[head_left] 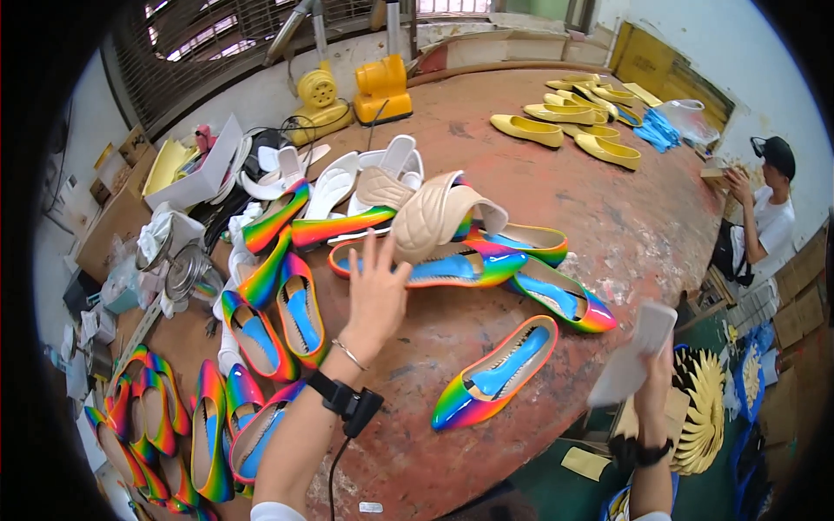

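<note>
My left hand reaches over the table with its fingers apart. Its fingertips are beside a beige quilted slide sandal and a rainbow pointed flat; whether they touch either, I cannot tell. At the right, past the table's edge, my right hand grips a flat whitish rectangular piece, slightly blurred. Alone in front lies another rainbow flat with a blue strip inside. More rainbow flats are grouped left of my left hand, and white slide sandals lie behind it.
Yellow flats stand on the reddish table at the far right, near blue plastic. Yellow blowers and a white box stand at the back. A person is at the right. Below lies a bundle of yellow pieces.
</note>
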`<move>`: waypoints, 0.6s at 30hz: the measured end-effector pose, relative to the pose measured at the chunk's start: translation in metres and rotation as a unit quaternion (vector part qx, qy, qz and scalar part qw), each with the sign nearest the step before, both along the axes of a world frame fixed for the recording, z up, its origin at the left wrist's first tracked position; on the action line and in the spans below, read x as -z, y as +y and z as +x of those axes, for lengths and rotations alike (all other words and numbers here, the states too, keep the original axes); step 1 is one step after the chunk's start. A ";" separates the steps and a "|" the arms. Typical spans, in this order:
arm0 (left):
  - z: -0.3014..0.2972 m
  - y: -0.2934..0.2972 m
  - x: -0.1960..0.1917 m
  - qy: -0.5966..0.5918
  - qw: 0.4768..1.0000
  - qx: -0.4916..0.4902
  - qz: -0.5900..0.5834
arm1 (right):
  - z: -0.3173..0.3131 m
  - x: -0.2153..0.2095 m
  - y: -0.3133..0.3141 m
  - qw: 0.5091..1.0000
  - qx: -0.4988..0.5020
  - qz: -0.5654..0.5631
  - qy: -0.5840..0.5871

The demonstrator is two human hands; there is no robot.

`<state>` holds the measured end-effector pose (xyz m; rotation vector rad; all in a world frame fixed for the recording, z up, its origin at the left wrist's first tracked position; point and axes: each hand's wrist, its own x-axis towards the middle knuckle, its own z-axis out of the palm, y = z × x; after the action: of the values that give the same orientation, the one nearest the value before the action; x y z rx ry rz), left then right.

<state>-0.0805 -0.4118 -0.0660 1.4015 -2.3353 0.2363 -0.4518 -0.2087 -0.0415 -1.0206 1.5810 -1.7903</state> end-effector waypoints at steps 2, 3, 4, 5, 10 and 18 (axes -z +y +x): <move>-0.010 0.026 0.000 0.076 0.994 0.054 0.057 | 0.021 0.020 0.035 0.973 -0.134 0.161 -0.100; -0.009 0.041 0.002 0.126 0.984 0.087 0.095 | 0.028 0.036 0.046 0.944 -0.220 0.243 -0.037; -0.009 0.060 0.003 0.171 0.969 0.083 0.155 | 0.062 0.025 0.042 0.917 -0.286 0.275 -0.047; -0.009 0.080 -0.007 0.219 0.949 0.081 0.211 | 0.080 0.035 0.040 0.914 -0.347 0.188 0.097; 0.029 0.083 -0.020 0.197 0.930 0.028 0.309 | 0.147 0.020 0.024 0.883 -0.360 0.182 0.242; 0.077 -0.026 0.021 -0.113 0.992 -0.010 -0.054 | 0.151 0.035 0.011 0.890 -0.260 0.143 0.346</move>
<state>-0.0039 -0.4374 -0.0865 1.4096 -2.4458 0.5441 -0.3006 -0.1973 -0.0763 -1.8405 1.6542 -0.8289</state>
